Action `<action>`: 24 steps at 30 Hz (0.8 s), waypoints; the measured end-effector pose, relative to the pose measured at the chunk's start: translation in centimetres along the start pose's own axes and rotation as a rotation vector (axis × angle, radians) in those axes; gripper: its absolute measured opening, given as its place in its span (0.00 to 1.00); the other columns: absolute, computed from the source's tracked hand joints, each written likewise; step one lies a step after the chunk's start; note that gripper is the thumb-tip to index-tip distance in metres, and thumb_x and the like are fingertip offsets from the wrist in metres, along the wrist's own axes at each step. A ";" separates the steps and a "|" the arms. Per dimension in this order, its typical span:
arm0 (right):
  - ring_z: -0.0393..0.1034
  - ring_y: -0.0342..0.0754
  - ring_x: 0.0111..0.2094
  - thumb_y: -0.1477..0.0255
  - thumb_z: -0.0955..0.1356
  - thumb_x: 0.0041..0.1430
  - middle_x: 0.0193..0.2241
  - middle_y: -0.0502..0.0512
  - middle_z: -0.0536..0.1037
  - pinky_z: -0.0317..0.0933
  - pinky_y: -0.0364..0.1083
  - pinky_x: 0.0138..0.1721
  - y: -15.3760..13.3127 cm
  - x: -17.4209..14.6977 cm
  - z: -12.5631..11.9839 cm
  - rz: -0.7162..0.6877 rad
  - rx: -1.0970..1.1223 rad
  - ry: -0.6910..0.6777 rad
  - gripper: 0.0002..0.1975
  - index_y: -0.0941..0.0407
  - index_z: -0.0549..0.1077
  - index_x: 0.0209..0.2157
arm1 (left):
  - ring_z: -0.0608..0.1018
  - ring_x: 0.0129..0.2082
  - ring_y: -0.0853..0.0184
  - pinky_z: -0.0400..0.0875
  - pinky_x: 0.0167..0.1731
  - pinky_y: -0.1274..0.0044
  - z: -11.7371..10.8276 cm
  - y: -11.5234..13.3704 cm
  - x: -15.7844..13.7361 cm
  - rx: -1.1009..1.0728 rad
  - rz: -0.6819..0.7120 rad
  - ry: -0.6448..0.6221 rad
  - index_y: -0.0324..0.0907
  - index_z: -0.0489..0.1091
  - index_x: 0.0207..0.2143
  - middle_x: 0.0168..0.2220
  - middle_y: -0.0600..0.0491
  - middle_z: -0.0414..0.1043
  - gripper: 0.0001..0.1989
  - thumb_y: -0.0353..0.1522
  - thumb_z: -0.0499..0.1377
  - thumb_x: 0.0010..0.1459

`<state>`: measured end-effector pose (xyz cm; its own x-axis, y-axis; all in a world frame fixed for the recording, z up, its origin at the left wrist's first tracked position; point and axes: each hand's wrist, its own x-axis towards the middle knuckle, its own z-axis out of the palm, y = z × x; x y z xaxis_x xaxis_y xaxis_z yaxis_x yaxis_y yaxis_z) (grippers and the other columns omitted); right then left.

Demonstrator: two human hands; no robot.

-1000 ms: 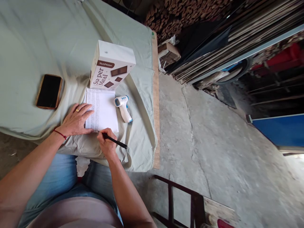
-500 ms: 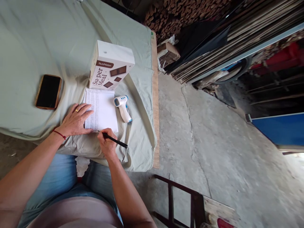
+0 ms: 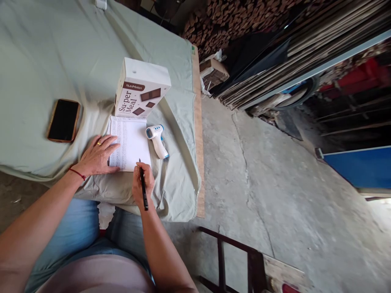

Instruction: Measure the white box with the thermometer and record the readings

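A white sheet or pad of paper [image 3: 134, 142] lies near the table's front edge, its left part covered with rows of small handwriting. My left hand [image 3: 99, 154] rests flat on the paper's left side, fingers spread. At the lower right of the paper, my right hand [image 3: 143, 183] grips a black pen [image 3: 143, 187], its tip pointing up and away from me over the page. Beside the paper on the right lies a white and blue infrared thermometer [image 3: 158, 140]. Behind the paper stands a white "Super Meal" box [image 3: 139, 91], upright.
A dark-screened phone [image 3: 63, 121] in a brown case lies on the left of the cloth-covered table [image 3: 39, 49]. The table's wooden edge [image 3: 200, 162] shows on the right. A dark-framed chair [image 3: 235, 244] stands on the concrete floor [image 3: 226, 171], with stacked firewood [image 3: 220, 24] beyond.
My right hand has moved slightly right along the paper's lower edge, and the pen has turned from slanting sideways to pointing forward. My left hand stays on the paper.
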<state>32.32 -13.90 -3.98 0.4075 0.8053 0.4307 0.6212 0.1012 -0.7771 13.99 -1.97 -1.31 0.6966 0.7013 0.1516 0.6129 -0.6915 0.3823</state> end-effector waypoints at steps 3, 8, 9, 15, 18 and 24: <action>0.73 0.49 0.40 0.66 0.60 0.70 0.38 0.56 0.77 0.68 0.49 0.46 0.1 1.7 -0.2 -0.027 -0.098 -0.015 0.13 0.55 0.73 0.48 | 0.61 0.71 0.46 0.47 0.71 0.52 0.1 0.0 0.0 -0.015 -0.010 -0.010 0.43 0.68 0.63 0.71 0.41 0.60 0.39 0.48 0.68 0.50; 0.75 0.52 0.43 0.75 0.61 0.66 0.40 0.61 0.80 0.67 0.49 0.47 0.0 5.7 0.8 0.083 -0.371 -0.167 0.17 0.58 0.73 0.53 | 0.63 0.70 0.45 0.47 0.72 0.51 -0.1 -0.3 0.3 -0.096 -0.045 -0.001 0.45 0.72 0.59 0.70 0.43 0.62 0.36 0.43 0.69 0.47; 0.75 0.52 0.42 0.75 0.62 0.66 0.40 0.60 0.80 0.66 0.48 0.45 -0.1 6.4 1.2 0.118 -0.434 -0.224 0.16 0.58 0.74 0.52 | 0.64 0.69 0.46 0.49 0.71 0.52 -0.4 -0.7 0.4 -0.134 -0.058 -0.004 0.45 0.73 0.57 0.69 0.44 0.64 0.33 0.42 0.68 0.47; 0.75 0.49 0.38 0.74 0.65 0.65 0.39 0.57 0.81 0.64 0.45 0.39 -1.1 8.2 2.5 0.167 -0.591 -0.405 0.17 0.54 0.77 0.53 | 0.81 0.52 0.56 0.75 0.54 0.62 -3.4 -4.3 2.6 -0.487 -0.272 0.020 0.45 0.74 0.45 0.50 0.48 0.79 0.17 0.34 0.56 0.53; 0.75 0.52 0.44 0.73 0.65 0.64 0.44 0.59 0.80 0.65 0.47 0.44 -0.5 8.8 2.0 0.114 -0.546 -0.286 0.20 0.53 0.76 0.56 | 0.81 0.50 0.56 0.76 0.53 0.62 -3.6 -5.5 5.3 -0.565 -0.406 0.206 0.43 0.71 0.46 0.51 0.46 0.77 0.18 0.36 0.60 0.52; 0.69 0.61 0.55 0.67 0.70 0.59 0.57 0.67 0.73 0.63 0.54 0.52 1.6 11.9 0.4 0.285 -0.604 -0.174 0.28 0.57 0.71 0.60 | 0.67 0.67 0.46 0.62 0.66 0.54 -1.8 -6.7 12.2 -0.661 -0.511 0.479 0.40 0.61 0.62 0.66 0.36 0.63 0.40 0.34 0.67 0.45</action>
<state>37.92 -3.93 -0.22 0.5283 0.8393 0.1284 0.7904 -0.4308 -0.4355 17.76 11.53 -0.40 0.0881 0.9883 0.1243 0.3642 -0.1481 0.9195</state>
